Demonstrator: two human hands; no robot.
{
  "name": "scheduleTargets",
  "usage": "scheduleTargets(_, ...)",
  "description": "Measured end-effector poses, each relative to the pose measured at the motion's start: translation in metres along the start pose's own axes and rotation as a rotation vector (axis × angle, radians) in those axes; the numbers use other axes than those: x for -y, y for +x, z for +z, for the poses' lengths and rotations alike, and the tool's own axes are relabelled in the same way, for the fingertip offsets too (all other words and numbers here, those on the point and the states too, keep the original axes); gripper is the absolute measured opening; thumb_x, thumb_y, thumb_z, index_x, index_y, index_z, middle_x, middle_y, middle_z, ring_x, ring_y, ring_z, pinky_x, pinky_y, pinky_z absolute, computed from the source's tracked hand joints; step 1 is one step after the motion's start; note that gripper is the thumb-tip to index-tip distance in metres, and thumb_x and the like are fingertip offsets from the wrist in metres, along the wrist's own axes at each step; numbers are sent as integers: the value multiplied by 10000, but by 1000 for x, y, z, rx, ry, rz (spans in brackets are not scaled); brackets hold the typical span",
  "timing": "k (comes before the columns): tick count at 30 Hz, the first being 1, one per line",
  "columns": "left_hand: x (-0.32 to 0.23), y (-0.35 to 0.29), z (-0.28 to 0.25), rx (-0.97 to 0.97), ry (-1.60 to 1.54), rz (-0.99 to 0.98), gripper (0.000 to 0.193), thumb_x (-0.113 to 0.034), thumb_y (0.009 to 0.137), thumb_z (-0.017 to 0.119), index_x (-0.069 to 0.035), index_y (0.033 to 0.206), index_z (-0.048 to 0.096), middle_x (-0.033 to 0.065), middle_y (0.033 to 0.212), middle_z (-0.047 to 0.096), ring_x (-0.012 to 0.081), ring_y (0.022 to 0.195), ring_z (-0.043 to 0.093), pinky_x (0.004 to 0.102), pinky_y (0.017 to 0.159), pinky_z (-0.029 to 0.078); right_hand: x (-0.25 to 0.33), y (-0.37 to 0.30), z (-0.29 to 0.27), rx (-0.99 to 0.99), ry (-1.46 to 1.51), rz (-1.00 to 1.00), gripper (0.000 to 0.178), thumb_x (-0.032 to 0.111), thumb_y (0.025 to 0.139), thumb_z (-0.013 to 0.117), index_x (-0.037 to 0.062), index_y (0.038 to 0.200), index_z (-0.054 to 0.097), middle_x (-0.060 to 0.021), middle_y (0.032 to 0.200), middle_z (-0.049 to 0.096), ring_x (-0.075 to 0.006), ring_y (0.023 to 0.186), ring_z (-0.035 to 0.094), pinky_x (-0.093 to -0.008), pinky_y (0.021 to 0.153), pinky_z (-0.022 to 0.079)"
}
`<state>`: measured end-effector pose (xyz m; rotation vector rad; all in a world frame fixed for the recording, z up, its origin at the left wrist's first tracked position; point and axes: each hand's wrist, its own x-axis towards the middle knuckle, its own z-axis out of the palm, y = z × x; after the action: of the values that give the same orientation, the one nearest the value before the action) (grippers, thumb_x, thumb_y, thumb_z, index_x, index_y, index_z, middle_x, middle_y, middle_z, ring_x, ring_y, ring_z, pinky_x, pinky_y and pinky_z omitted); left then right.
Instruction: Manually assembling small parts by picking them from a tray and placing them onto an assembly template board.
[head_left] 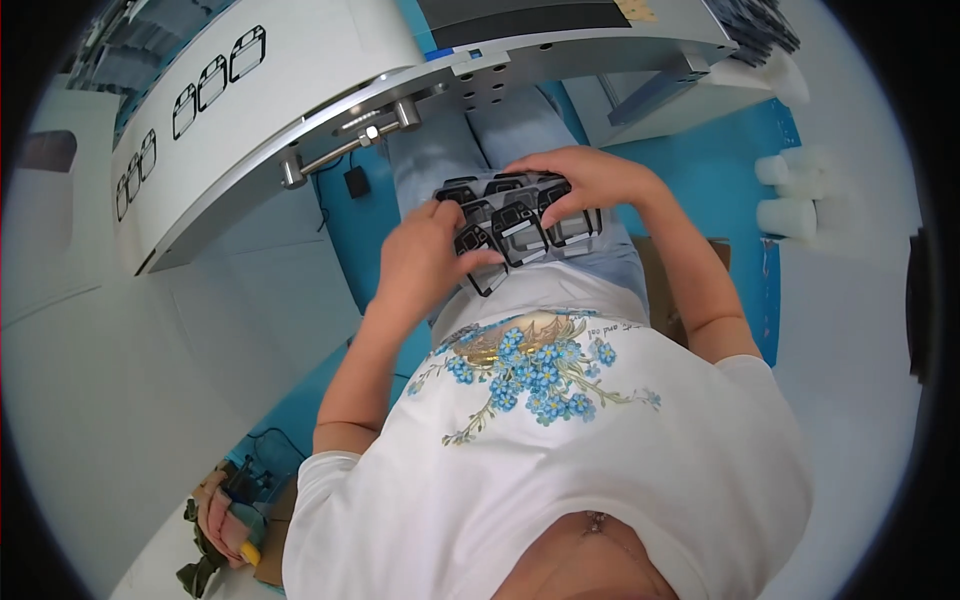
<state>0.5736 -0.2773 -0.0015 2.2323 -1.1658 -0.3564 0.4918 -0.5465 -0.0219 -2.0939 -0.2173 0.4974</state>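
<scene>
A clear plastic tray (520,232) of several small black-framed parts rests on my lap over blue jeans. My left hand (425,255) lies on the tray's near left side, thumb and fingers pinching one black-framed part (478,240). My right hand (585,180) grips the tray's far right edge, its fingers curled over the parts there. Both forearms reach down from my white flowered shirt.
A white curved machine panel (260,120) with a metal handle (345,148) stands ahead on the left, several black-framed parts lined along its top. White cups (790,195) sit to the right beside a blue floor (720,170). Another person's hand (225,520) shows at the lower left.
</scene>
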Motion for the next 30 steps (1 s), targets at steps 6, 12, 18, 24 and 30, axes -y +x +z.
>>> scheduleTargets(6,24,0,-4,162,-240,-202,334,-172,746,837,15,943,644,98,675,588,203,640,594,310,631,487,24,8,-2,-288,-401,-97,731,224,711,820,77,1363,523,-142,1210,624,-312,1120,588,-392,969,455)
scheduleTargets(12,70,9,-8,-61,-549,-264,224,-25,775,793,17,973,695,81,890,640,135,725,615,271,638,503,14,14,-19,-313,-240,77,292,156,765,792,36,975,627,-68,891,659,-172,846,621,-337,743,496)
scheduleTargets(18,75,20,-12,67,-480,-471,245,-29,802,775,3,1011,651,55,847,641,101,726,594,272,648,492,-23,28,-28,-293,295,341,217,171,800,784,47,790,606,-55,689,604,-128,669,586,-321,576,446)
scheduleTargets(24,43,9,16,-233,243,63,232,-33,736,741,-14,935,625,127,849,630,313,845,607,414,760,474,-7,21,-7,-544,-597,53,235,217,769,784,78,764,595,-64,754,605,-279,817,574,-404,714,449)
scheduleTargets(30,55,27,-9,77,-232,-492,162,-38,752,721,-31,893,641,111,787,625,305,838,601,437,719,471,-28,17,-29,-350,-411,-47,210,193,795,743,80,759,569,-66,812,579,-287,873,541,-421,806,419)
